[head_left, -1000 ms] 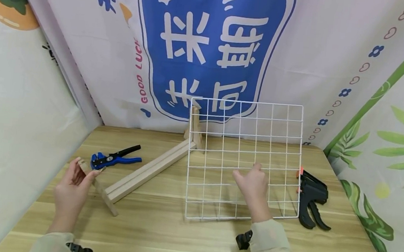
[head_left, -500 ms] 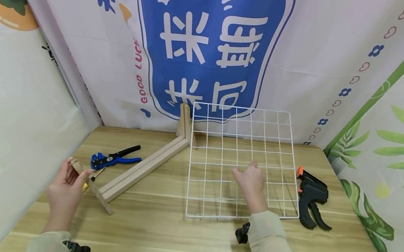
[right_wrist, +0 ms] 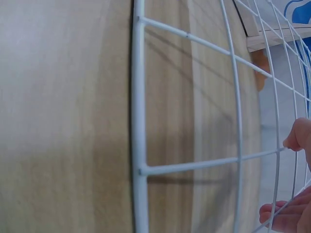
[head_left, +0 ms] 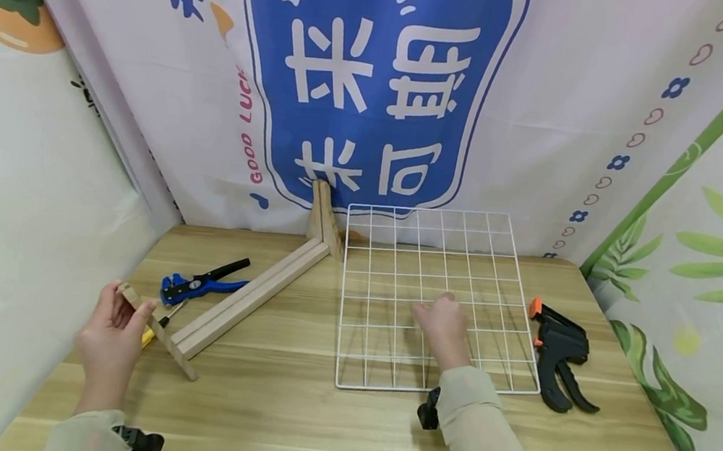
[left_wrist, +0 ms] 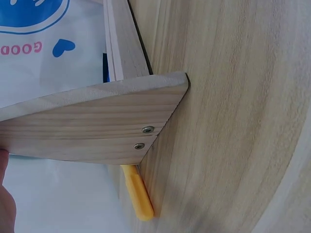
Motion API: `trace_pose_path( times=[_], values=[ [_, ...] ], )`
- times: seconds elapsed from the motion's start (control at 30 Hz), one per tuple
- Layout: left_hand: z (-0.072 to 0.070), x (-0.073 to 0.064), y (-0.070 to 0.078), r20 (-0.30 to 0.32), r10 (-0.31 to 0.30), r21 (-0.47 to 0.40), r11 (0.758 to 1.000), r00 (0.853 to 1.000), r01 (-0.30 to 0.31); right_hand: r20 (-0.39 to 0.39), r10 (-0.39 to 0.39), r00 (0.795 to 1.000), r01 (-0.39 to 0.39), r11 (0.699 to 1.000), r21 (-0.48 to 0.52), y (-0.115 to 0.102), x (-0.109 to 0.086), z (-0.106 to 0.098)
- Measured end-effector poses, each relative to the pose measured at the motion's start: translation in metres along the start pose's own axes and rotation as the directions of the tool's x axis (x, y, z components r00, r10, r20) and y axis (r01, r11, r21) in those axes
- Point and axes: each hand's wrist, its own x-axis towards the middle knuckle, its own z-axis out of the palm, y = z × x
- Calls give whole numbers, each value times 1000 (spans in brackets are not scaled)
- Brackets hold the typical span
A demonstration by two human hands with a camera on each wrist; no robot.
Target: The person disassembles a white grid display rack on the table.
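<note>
My left hand [head_left: 107,339] pinches the top of one end board [left_wrist: 92,121] of a wooden stand [head_left: 250,298]. Long rails join this board to a tapered end piece [head_left: 325,215] at the back. In the left wrist view, two screw heads show on the board's outer face. My right hand [head_left: 446,329] grips a white wire grid panel [head_left: 343,296] near its middle, fingers and thumb around the wires. The grid's lower edge is on or close to the table, and its upper part leans back. In the right wrist view, the thumb [right_wrist: 300,136] touches a wire.
Blue-and-black wire strippers [head_left: 202,284] lie behind the stand. A screwdriver with a yellow handle [left_wrist: 138,196] lies partly hidden by the end board. A black trigger clamp [head_left: 561,354] with orange tips lies right of the grid. Printed cloth [head_left: 524,161] hangs behind the table.
The wooden stand has shifted left with my left hand, uncovering more of the screwdriver. The grid's top edge has dropped as it tilts back, and the stand now stands apart from it in view.
</note>
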Motion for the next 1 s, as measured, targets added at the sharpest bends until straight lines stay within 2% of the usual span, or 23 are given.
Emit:
trace_pose_path(
  times=[0.1, 0.33, 0.57, 0.8, 1.0],
  values=[
    [1, 0, 0, -11, 19, -1, 1000, 1000, -19, 20, 9, 1000, -9, 1000, -1, 1, 0, 2],
    [3, 2, -1, -20, 40, 2, 999, 999, -40, 34, -43, 998, 48, 986, -160, 6, 0, 13],
    [2, -1, -2, -10, 29, 4, 1000, 1000, -29, -20, -70, 997, 68, 994, -84, 15, -3, 30],
    [1, 0, 0, -17, 16, -11, 1000, 1000, -16, -63, -105, 992, 93, 981, -171, 14, -4, 35],
    [1, 0, 2, -25, 15, -12, 1000, 1000, -15, -43, -109, 993, 98, 974, -206, 13, -5, 39]
  ],
)
